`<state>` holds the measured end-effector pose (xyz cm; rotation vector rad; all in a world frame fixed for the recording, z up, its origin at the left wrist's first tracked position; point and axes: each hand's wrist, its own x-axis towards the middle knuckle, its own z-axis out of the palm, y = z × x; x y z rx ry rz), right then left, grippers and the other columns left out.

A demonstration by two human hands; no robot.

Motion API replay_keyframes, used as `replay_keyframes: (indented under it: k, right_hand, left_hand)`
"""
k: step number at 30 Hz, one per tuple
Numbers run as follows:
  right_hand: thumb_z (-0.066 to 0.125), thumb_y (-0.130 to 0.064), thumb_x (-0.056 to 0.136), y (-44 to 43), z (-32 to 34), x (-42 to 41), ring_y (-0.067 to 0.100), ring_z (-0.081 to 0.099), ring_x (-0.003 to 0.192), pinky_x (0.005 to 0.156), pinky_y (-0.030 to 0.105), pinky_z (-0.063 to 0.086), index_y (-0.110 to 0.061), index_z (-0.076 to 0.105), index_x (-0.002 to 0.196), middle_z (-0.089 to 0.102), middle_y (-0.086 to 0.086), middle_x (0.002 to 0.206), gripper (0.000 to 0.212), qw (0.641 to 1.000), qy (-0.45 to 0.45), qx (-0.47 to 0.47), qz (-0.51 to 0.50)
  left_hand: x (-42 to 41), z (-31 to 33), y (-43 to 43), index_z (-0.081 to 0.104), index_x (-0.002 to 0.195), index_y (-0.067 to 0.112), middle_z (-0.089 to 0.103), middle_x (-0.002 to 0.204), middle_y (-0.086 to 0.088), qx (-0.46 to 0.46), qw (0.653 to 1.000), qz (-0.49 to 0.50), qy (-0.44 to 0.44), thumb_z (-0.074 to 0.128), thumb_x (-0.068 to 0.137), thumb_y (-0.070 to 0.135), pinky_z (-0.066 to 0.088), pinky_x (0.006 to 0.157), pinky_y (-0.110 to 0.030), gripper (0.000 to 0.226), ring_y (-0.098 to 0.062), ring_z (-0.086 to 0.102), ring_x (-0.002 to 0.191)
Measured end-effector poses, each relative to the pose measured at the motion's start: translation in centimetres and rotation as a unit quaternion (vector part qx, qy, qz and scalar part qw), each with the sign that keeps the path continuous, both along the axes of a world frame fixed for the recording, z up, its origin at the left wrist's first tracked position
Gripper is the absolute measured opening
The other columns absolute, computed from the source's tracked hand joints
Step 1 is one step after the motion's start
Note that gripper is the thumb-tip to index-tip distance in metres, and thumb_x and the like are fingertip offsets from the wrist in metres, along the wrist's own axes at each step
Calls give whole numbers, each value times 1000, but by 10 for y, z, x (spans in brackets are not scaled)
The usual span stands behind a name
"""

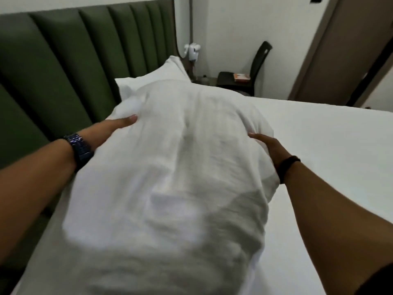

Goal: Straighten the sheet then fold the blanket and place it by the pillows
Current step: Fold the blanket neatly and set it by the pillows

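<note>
At centre, above the sheet [331, 150], the white bundle [180, 158] is pressed between the left hand [119, 127] at 9 o'clock and the right hand [269, 150] at 3 o'clock. Thumbs lie on it, fingers hidden, so curl cannot be told. A pillow [161, 71] lies at 12 o'clock.

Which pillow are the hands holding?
The nearer pillow, held between the left hand and right hand; the far pillow lies untouched by the green headboard.

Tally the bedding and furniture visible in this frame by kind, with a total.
Pillows: 2 (held pillow, far pillow)
Sheets: 1
Chairs: 1
Headboards: 1
Total: 5
</note>
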<state>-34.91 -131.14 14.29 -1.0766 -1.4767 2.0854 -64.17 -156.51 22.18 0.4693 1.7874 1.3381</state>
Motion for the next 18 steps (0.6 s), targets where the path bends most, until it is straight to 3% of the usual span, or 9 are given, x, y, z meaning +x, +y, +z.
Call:
replay_keyframes:
  k: [2,3,5,6,7,10,11,14,18]
  right_hand:
    - [72,-42,71,-7,-39,-78,29,70,92,74,35,56,-15,64,118,73,11,104,55,997,-73,-25,26]
    - [73,-42,71,-13,-64,-114,31,67,101,82,39,55,-14,56,126,69,14,116,64,990,-138,-15,19]
    - [67,-46,78,-31,-115,-178,37,41,130,105,48,38,-18,28,146,38,20,146,83,932,-330,136,-69]
    - [60,-54,80,-48,-138,-206,35,26,139,110,51,29,-25,16,149,23,18,153,87,887,-379,248,-88]
    - [52,-64,79,-68,-160,-231,29,14,144,111,54,21,-35,8,149,13,12,158,87,869,-371,320,-64]
    - [28,-90,67,-132,-240,-272,17,-13,146,109,66,5,-58,-7,139,-15,-10,159,87,854,-366,345,134]
    - [22,-93,63,-149,-268,-272,15,-20,144,108,68,1,-60,-11,137,-23,-14,156,87,843,-386,338,162]
    - [16,-96,61,-159,-321,-256,9,-28,141,108,68,-2,-63,-14,134,-30,-19,153,86,843,-405,331,126]
    - [14,-96,60,-144,-317,-245,8,-26,141,110,64,-3,-59,-12,137,-28,-20,153,90,833,-396,356,149]
  left_hand:
    - [-69,-32,-17,61,122,14,71,109,-8,-63,996,54,32,73,71,44,56,78,-36,60,-24,69,88]
    - [-100,-56,-22,57,127,11,66,118,-11,-104,986,92,90,77,66,48,52,86,-38,74,-28,66,97]
    - [-145,-114,-25,41,140,11,46,142,-14,-215,910,124,332,77,65,57,40,100,-40,95,-33,49,122]
    - [-160,-146,-26,33,144,15,33,150,-14,-239,860,70,444,72,66,62,32,107,-42,99,-34,38,132]
    - [-169,-177,-28,25,148,21,22,155,-13,-257,817,-9,516,65,68,68,25,110,-44,101,-33,28,138]
    - [-181,-275,-48,0,149,39,-6,160,0,-368,730,-231,528,29,65,90,8,116,-47,102,-24,5,146]
    - [-182,-305,-59,-6,147,42,-12,159,4,-387,722,-259,512,13,62,94,4,116,-47,102,-21,-1,146]
    - [-177,-365,-80,-8,146,44,-14,159,8,-359,727,-227,540,-6,63,91,2,116,-46,96,-16,-4,146]
    - [-167,-374,-66,0,148,42,-10,160,8,-353,717,-194,569,3,69,88,2,115,-46,91,-17,-2,145]
